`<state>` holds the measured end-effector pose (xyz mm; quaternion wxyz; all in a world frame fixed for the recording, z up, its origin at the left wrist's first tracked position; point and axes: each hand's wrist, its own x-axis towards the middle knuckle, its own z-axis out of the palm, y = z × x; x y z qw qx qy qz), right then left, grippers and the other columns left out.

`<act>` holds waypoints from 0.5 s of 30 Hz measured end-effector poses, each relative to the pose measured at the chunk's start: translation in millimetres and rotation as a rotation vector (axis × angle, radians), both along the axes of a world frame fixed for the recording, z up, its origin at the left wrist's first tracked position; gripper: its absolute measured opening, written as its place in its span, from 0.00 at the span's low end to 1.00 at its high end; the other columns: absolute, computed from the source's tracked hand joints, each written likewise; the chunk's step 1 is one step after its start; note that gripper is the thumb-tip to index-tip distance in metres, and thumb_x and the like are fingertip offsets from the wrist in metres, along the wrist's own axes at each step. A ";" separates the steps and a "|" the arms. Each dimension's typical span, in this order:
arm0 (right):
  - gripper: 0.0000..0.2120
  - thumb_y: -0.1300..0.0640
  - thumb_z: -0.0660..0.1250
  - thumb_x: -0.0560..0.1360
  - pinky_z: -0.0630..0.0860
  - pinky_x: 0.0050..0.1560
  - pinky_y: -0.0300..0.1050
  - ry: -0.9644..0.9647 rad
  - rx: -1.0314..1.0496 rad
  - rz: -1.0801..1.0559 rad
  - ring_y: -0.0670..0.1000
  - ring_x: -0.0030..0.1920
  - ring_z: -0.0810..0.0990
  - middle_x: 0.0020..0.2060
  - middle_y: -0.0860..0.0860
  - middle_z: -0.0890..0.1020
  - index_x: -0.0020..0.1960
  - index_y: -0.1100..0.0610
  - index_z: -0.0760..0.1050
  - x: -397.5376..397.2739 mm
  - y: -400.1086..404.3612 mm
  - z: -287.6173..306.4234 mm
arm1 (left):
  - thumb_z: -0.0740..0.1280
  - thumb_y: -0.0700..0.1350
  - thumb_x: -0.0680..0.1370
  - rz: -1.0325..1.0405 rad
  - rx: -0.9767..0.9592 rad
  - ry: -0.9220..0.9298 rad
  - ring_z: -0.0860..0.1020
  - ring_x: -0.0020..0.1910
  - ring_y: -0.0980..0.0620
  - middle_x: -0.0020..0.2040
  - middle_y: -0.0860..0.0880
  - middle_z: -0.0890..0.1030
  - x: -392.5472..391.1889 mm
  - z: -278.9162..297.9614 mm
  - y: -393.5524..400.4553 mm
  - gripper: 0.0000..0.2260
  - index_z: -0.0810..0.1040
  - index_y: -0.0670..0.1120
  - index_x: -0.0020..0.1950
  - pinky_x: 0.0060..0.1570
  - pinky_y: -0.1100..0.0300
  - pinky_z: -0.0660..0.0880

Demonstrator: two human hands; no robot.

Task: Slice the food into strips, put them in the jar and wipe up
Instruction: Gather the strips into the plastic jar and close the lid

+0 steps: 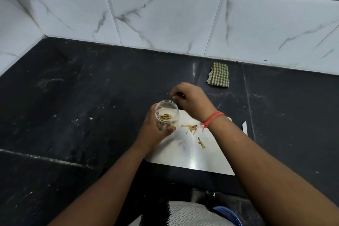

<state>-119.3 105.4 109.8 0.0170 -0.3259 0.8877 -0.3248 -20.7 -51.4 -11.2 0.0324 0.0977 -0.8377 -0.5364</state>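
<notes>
My left hand (153,130) grips a small clear jar (166,113), tilted with its mouth up, holding several yellow-green food strips. My right hand (190,99) hovers just above and right of the jar's mouth, fingers curled down in a pinch; something small may sit at the fingertips, but blur hides it. A few strips (191,128) lie on the white cutting board (190,156), with one more strip (201,142) nearer me. A white knife tip (244,127) shows past my right forearm at the board's right edge.
A folded green checked cloth (218,75) lies on the black counter (73,106) near the tiled wall (165,14). Crumbs dot the counter to the left. The counter's front edge runs just below the board.
</notes>
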 end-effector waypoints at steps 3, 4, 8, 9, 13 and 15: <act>0.05 0.59 0.70 0.74 0.71 0.49 0.44 -0.100 0.069 -0.236 0.53 0.48 0.77 0.46 0.52 0.76 0.50 0.57 0.79 2.3 39.2 -25.2 | 0.81 0.50 0.68 0.006 0.014 0.004 0.70 0.67 0.63 0.71 0.57 0.69 0.1 -0.5 1.0 0.44 0.59 0.57 0.77 0.62 0.70 0.66; 0.10 0.57 0.71 0.74 0.70 0.50 0.44 -0.158 0.176 -0.263 0.55 0.50 0.77 0.48 0.53 0.75 0.54 0.57 0.78 7.4 51.4 -36.9 | 0.81 0.50 0.68 0.005 0.017 0.006 0.69 0.66 0.66 0.71 0.57 0.69 0.3 -0.4 1.0 0.44 0.59 0.58 0.77 0.61 0.72 0.66; 0.23 0.52 0.73 0.72 0.73 0.55 0.49 -0.311 0.544 -0.261 0.61 0.55 0.76 0.58 0.57 0.71 0.63 0.59 0.70 46.5 79.0 -78.2 | 0.81 0.50 0.68 0.010 0.016 0.010 0.66 0.66 0.72 0.70 0.58 0.68 0.7 -2.2 0.6 0.43 0.59 0.60 0.76 0.63 0.67 0.67; 0.24 0.51 0.73 0.71 0.73 0.53 0.50 -0.308 0.587 -0.265 0.62 0.54 0.76 0.58 0.57 0.70 0.61 0.60 0.69 55.7 80.4 -85.3 | 0.81 0.49 0.68 0.009 0.013 0.010 0.67 0.66 0.71 0.71 0.58 0.68 0.7 -1.7 0.5 0.43 0.59 0.60 0.76 0.63 0.67 0.67; 0.16 0.61 0.68 0.72 0.67 0.42 0.45 -0.294 0.567 -0.296 0.62 0.49 0.77 0.55 0.59 0.70 0.57 0.62 0.69 70.7 76.0 -95.9 | 0.81 0.51 0.68 0.001 -0.005 0.017 0.70 0.69 0.59 0.71 0.57 0.69 0.5 -2.8 0.0 0.44 0.59 0.59 0.76 0.66 0.60 0.69; 0.11 0.67 0.62 0.72 0.70 0.41 0.46 -0.259 0.492 -0.314 0.62 0.46 0.77 0.52 0.58 0.71 0.55 0.62 0.71 67.4 70.4 -95.0 | 0.81 0.51 0.68 -0.002 -0.013 0.012 0.70 0.70 0.57 0.71 0.57 0.69 0.5 -3.5 -0.4 0.44 0.58 0.59 0.76 0.68 0.56 0.70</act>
